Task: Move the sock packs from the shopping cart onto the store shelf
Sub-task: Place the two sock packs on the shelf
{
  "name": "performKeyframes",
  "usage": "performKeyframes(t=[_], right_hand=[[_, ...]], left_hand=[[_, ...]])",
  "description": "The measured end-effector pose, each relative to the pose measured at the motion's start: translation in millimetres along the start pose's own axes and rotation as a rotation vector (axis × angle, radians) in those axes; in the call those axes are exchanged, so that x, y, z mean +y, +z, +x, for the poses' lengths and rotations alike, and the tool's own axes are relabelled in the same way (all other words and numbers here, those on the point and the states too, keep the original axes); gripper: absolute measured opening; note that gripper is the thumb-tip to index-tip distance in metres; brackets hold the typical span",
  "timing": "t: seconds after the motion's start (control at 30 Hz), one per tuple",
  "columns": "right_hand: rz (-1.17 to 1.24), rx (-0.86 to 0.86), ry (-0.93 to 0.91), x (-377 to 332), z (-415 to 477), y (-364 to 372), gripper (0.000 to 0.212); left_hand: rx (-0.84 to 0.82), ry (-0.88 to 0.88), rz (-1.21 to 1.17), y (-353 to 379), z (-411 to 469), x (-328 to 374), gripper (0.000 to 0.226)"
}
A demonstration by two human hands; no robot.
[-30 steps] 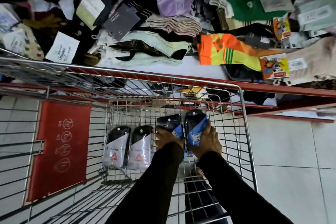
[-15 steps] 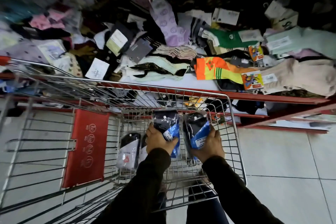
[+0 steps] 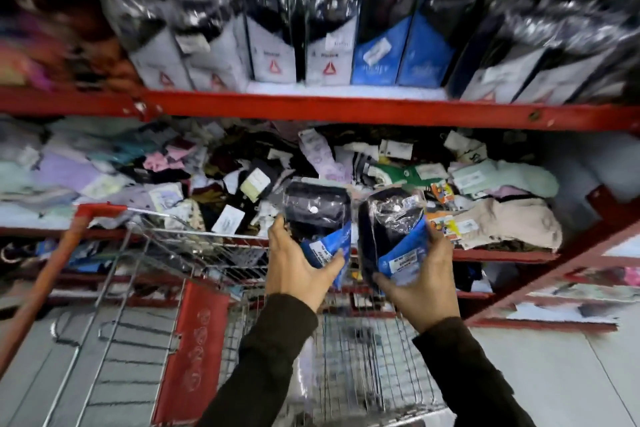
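My left hand (image 3: 298, 267) grips a dark sock pack with a blue label (image 3: 317, 215), held upright above the wire shopping cart (image 3: 346, 350). Beside it, my right hand (image 3: 420, 282) grips a second blue-label sock pack (image 3: 391, 225). Both packs are raised in front of the middle shelf. The upper red shelf (image 3: 346, 109) carries a row of upright sock packs, white-label ones (image 3: 273, 55) and two blue-label ones (image 3: 401, 52). A pale pack (image 3: 306, 371) shows blurred down in the cart between my arms.
The middle shelf holds a loose heap of mixed socks (image 3: 346, 166) behind my hands. The cart's red handle (image 3: 52, 274) runs at the left, its red child-seat flap (image 3: 194, 354) below. A red diagonal shelf brace (image 3: 554, 263) stands at the right over grey floor tiles (image 3: 540, 374).
Both hands lifted the two blue-label packs up out of the cart. The view tilted up, bringing the upper shelf with its row of packs into sight.
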State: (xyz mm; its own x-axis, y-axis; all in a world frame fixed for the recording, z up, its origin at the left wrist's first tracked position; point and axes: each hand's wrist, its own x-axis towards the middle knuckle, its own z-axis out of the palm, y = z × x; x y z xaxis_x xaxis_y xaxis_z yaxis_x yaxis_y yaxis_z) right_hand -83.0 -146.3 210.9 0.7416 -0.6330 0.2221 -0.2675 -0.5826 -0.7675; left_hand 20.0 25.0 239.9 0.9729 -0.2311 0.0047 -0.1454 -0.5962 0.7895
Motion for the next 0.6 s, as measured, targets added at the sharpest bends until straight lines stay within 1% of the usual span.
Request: performKeyframes(t=[0.13,0.23,0.27,0.33,0.43,0.53,0.6], right_hand=[[0.052,0.111,-0.101,-32,29,-28,0.110],[0.102,0.245,-0.164,-58,61,-49,0.110],[0.106,0.298,-0.199,-69,76,-58,0.111],[0.105,0.347,-0.237,-80,102,-63,0.117],[0.081,0.404,-0.234,-97,150,-68,0.124],[0.137,0.445,-0.234,-111,196,-67,0.119],[0.129,0.470,-0.216,-114,215,-61,0.114]], left_hand=[[0.076,0.149,-0.089,-21,18,45,0.112],[0.162,0.272,-0.166,-35,38,82,0.107],[0.194,0.314,-0.192,-38,48,98,0.106],[0.243,0.368,-0.220,-42,68,118,0.106],[0.277,0.404,-0.261,-40,106,154,0.106],[0.304,0.428,-0.272,-30,146,186,0.106],[0.299,0.421,-0.269,-19,164,195,0.107]])
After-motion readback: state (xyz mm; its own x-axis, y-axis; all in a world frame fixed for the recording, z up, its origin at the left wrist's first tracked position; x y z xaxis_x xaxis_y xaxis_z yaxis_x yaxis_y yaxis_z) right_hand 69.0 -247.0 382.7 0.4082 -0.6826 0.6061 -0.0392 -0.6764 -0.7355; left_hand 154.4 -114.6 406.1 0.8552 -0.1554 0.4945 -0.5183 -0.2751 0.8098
